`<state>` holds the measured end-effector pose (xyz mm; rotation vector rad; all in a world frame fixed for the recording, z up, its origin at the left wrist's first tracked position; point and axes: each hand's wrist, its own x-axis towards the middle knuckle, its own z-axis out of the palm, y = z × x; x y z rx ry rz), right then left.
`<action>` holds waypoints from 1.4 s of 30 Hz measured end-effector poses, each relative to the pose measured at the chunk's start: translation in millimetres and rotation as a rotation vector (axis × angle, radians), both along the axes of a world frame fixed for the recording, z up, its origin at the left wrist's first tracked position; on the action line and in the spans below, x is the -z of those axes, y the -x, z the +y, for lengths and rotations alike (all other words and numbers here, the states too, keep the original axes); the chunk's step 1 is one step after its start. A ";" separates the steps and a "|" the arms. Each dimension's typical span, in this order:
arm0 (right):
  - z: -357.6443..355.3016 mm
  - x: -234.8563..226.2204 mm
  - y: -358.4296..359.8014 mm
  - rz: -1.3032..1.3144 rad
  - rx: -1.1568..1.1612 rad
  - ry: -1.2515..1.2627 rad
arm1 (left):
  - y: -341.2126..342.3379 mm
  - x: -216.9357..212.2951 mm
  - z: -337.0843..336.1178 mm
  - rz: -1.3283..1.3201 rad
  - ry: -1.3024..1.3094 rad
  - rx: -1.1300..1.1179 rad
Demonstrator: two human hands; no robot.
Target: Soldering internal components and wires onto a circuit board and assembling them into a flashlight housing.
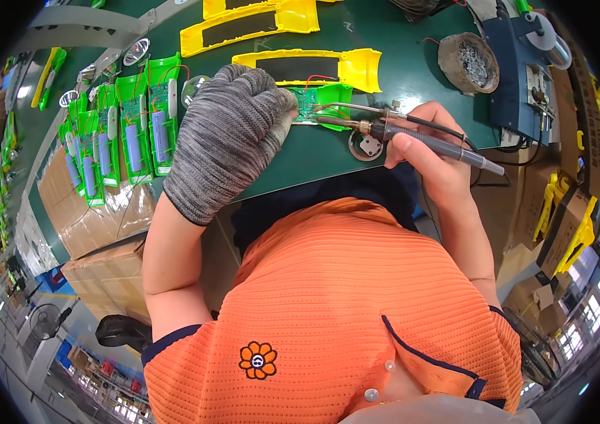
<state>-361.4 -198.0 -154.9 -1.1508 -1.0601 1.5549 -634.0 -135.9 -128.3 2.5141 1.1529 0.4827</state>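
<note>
A grey knitted glove covers my left hand (228, 134), which is curled closed at the left end of a green plastic housing (339, 96). A small green circuit board (305, 104) with a red wire shows beside its fingertips, and the glove hides the rest of that part. In my bare right hand (433, 145) is a soldering iron (448, 147), gripped like a pen. A thin curved metal tube runs along the iron, and its tip reaches the right side of the board. Just below lies a round metal piece (365, 146) at the table's front edge.
Several green housings (134, 150) with blue battery cells stand at the left. Yellow housings (358, 69) with black panels lie at the back. A round pot of metal scraps (471, 62) and a blue soldering station (519, 78) occupy the right. Cartons (105, 279) stand below the table's left.
</note>
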 end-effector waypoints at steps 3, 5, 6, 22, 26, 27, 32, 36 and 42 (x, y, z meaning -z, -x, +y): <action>-0.1 -0.1 1.3 0.010 0.007 -0.002 | 0.3 -0.5 -0.5 -0.013 -0.009 0.002; 0.2 0.7 2.4 0.023 0.014 -0.007 | 0.7 -0.8 -0.8 -0.011 0.018 -0.005; 0.5 1.3 1.9 0.024 0.018 0.001 | 0.1 -1.2 -0.5 -0.014 0.018 -0.004; -7.1 2.4 -38.0 0.142 0.252 -0.241 | -8.7 -7.9 2.5 -0.050 -0.047 0.032; -7.7 15.7 -57.9 -0.083 0.627 -0.538 | -6.5 -8.8 2.2 -0.049 -0.041 0.015; -9.5 22.6 -58.1 -0.159 0.697 -0.520 | -1.0 -9.1 1.7 -0.028 -0.029 0.017; -15.3 19.5 -69.8 -0.569 0.799 -0.335 | -7.4 -20.4 8.8 -0.051 0.020 0.025; -7.3 23.0 -57.7 -0.244 0.722 -0.498 | 1.1 -18.9 31.7 -0.078 -0.183 -0.011; 2.4 27.4 -43.5 -0.002 0.596 -0.492 | -10.1 -4.6 43.9 0.329 -0.138 0.017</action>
